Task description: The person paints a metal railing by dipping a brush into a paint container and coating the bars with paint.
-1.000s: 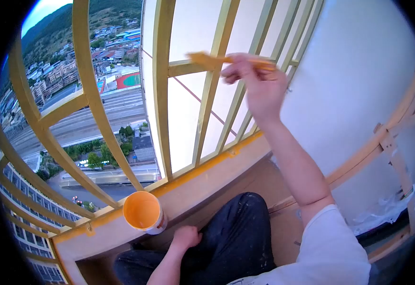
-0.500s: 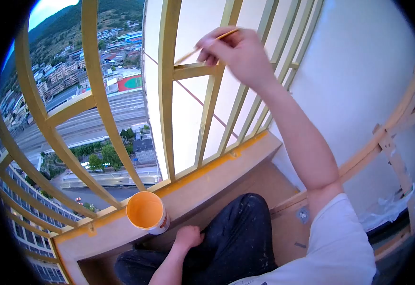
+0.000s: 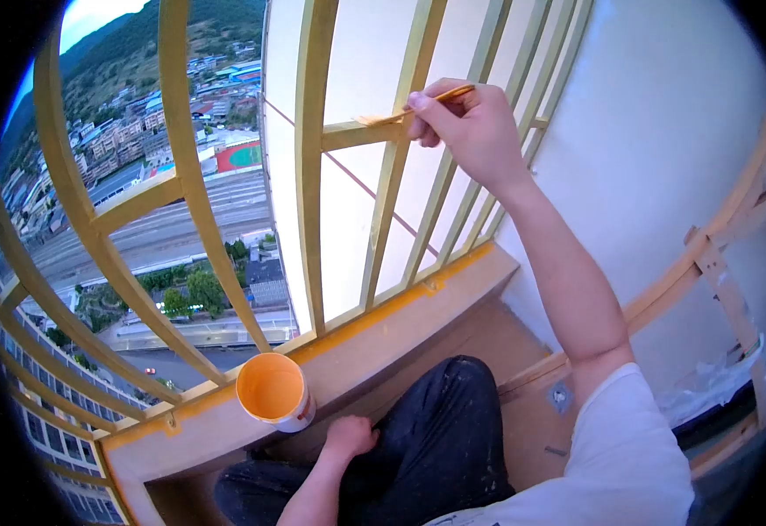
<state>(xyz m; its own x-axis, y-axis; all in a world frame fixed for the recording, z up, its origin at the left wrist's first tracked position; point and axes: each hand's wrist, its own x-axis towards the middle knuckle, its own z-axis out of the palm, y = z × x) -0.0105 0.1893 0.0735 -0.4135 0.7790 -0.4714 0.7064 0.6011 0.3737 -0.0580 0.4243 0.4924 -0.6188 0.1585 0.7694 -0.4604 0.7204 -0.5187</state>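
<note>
My right hand [image 3: 466,127] is closed on the handle of a thin paintbrush [image 3: 392,118], held nearly level. Its bristles lie at the top of a short yellow crossbar [image 3: 357,135] between two upright railing bars. On the ledge by the foot of the railing stands a white bucket [image 3: 273,391] with orange-yellow paint inside. Just right of the bucket, my left hand [image 3: 352,436] rests by my dark trousers, its fingers curled in; whether anything is inside them is hidden.
Yellow railing bars [image 3: 310,175] rise in front and at the left, with buildings and tracks far below. The ledge [image 3: 374,330] bears an orange paint strip. A white wall [image 3: 637,140] and a wooden frame [image 3: 677,279] are at the right.
My right hand swung left over the crossbar, then came back right and down with the brush. The brush tip now lies along the crossbar. My left hand has hardly moved.
</note>
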